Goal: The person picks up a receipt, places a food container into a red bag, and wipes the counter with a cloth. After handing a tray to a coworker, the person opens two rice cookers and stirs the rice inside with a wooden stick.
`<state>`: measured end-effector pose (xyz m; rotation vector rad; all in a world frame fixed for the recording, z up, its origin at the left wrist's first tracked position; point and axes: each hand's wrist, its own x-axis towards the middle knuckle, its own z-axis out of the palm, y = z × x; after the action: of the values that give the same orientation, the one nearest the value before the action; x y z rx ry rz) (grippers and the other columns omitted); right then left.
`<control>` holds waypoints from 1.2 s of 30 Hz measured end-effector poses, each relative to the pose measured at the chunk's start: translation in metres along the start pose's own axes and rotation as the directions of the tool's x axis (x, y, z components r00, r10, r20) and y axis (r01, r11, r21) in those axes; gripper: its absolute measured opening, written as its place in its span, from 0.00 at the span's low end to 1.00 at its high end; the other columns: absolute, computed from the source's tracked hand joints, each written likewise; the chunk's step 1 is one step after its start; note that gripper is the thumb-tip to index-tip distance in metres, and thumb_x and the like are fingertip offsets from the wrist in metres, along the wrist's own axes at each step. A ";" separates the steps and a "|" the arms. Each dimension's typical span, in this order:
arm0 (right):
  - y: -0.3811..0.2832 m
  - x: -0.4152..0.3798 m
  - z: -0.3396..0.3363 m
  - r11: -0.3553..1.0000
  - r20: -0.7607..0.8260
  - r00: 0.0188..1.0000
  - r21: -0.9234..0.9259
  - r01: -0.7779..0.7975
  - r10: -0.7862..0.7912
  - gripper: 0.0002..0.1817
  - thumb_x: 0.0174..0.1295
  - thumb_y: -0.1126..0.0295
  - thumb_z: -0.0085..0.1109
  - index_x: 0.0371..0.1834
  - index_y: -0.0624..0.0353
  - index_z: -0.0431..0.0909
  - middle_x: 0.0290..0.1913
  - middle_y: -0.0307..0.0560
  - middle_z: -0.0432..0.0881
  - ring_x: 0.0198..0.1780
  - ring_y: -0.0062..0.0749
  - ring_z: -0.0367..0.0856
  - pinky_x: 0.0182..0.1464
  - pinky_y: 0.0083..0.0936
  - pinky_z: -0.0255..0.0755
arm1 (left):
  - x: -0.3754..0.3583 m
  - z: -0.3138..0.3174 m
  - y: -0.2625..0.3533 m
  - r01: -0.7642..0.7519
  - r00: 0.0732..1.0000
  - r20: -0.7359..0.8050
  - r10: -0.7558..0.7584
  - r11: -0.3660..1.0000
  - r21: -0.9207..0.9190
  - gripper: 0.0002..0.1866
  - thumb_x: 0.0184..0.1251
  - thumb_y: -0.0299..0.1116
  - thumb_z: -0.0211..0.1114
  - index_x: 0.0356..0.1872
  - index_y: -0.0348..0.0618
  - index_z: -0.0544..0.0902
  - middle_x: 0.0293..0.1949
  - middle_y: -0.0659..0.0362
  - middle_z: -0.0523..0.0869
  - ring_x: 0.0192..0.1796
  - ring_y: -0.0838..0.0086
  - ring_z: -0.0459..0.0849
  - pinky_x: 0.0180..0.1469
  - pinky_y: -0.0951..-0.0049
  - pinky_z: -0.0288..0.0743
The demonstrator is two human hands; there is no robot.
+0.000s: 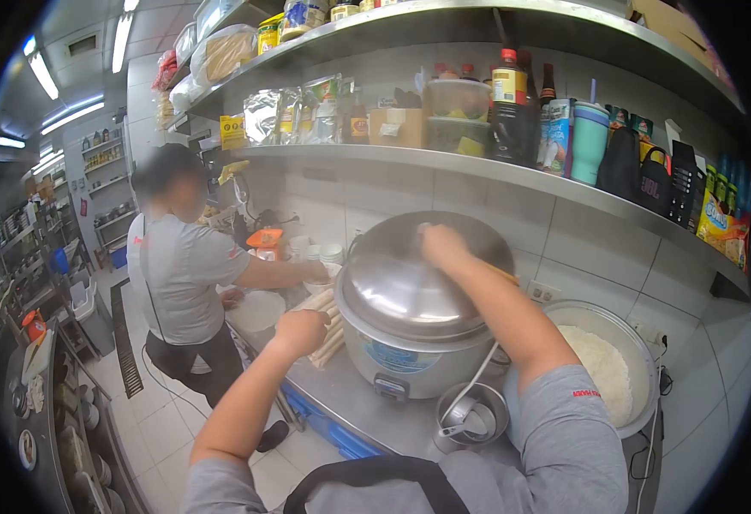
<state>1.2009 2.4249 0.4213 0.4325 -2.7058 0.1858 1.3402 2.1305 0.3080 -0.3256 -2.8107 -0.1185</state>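
Note:
A large rice cooker point(418, 368) stands on the steel counter, its domed metal lid point(393, 278) tilted, the far side raised. My right hand point(442, 247) is closed on the knob at the top of the lid. My left hand point(301, 332) is closed in a fist at the cooker's left, over several pale rolled items point(331, 343); what it holds, if anything, is hidden. Right of the cooker, a big metal pot point(645, 368) holds white rice point(602, 373). A small metal pot point(471, 413) with a ladle in it sits at the cooker's front right.
A co-worker point(178, 265) stands at the left, one hand at the white bowls point(331, 254) near an orange scale point(266, 242). Over the counter run shelves point(375, 157) with bottles, a teal tumbler point(590, 141) and packets. A blue crate point(333, 428) lies below the counter edge.

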 end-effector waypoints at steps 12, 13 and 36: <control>0.093 0.022 0.056 0.992 -0.058 0.998 0.126 0.024 -0.017 0.15 0.67 0.65 0.54 0.56 0.51 0.79 0.48 0.59 0.83 0.51 0.53 0.82 0.53 0.45 0.76 | -0.017 -0.003 0.091 0.082 0.961 -0.243 -0.129 0.978 -0.194 0.16 0.64 0.41 0.60 0.50 0.54 0.85 0.25 0.55 0.85 0.31 0.59 0.85 0.37 0.59 0.77; 0.099 0.021 0.057 0.976 -0.042 0.999 0.215 0.033 -0.024 0.16 0.67 0.63 0.58 0.57 0.50 0.79 0.49 0.59 0.83 0.52 0.54 0.81 0.53 0.45 0.75 | -0.023 -0.006 0.100 0.066 0.960 -0.248 -0.126 0.969 -0.238 0.16 0.64 0.42 0.60 0.51 0.53 0.85 0.23 0.55 0.84 0.29 0.60 0.84 0.35 0.59 0.76; 0.358 -0.340 -0.021 0.282 0.346 0.926 0.883 -0.376 0.152 0.31 0.72 0.44 0.47 0.38 0.66 0.84 0.40 0.52 0.85 0.38 0.32 0.86 0.48 0.26 0.77 | -0.016 0.054 0.410 -0.741 0.670 -0.232 0.705 0.621 -0.254 0.33 0.54 0.58 0.67 0.57 0.50 0.78 0.52 0.55 0.76 0.58 0.58 0.74 0.66 0.48 0.64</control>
<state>1.3899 2.8592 0.2800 0.2628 -2.4925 2.0173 1.4359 2.5314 0.2712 -1.4610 -2.3049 -0.4050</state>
